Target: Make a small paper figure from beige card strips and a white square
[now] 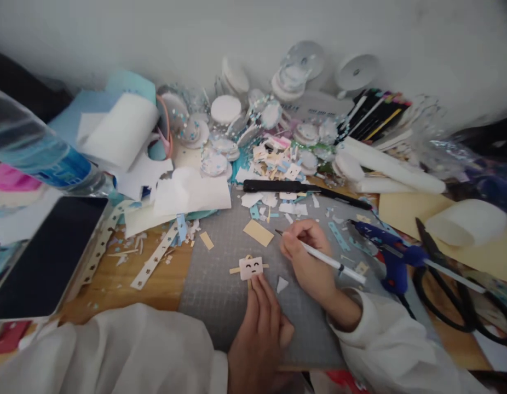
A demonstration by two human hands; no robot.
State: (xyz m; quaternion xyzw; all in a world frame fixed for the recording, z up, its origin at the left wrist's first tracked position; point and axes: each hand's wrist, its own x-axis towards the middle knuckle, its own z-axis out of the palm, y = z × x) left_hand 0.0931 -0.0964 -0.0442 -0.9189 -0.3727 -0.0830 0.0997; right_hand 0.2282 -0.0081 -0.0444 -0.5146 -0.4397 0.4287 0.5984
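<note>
A small white paper figure (246, 268) with a drawn face of closed eyes and a mouth lies on the grey cutting mat (212, 295). Tan strips stick out from its sides. My left hand (261, 323) rests on the mat with straight fingers, their tips touching the figure's lower edge. To the right, my right hand (309, 262) is closed around a white pen (327, 260), its dark tip pointing left, off the figure. Ahead of the figure lies a tan paper rectangle (258, 233). A white paper triangle (282, 284) is between my hands.
A black craft knife or similar tool (278, 186) lies behind the mat amid paper scraps. On the right are a blue glue gun (395, 257) and black scissors (446, 301). A phone (52, 251) and water bottle (44, 148) stand left. Beaded white discs (226, 109) crowd the back.
</note>
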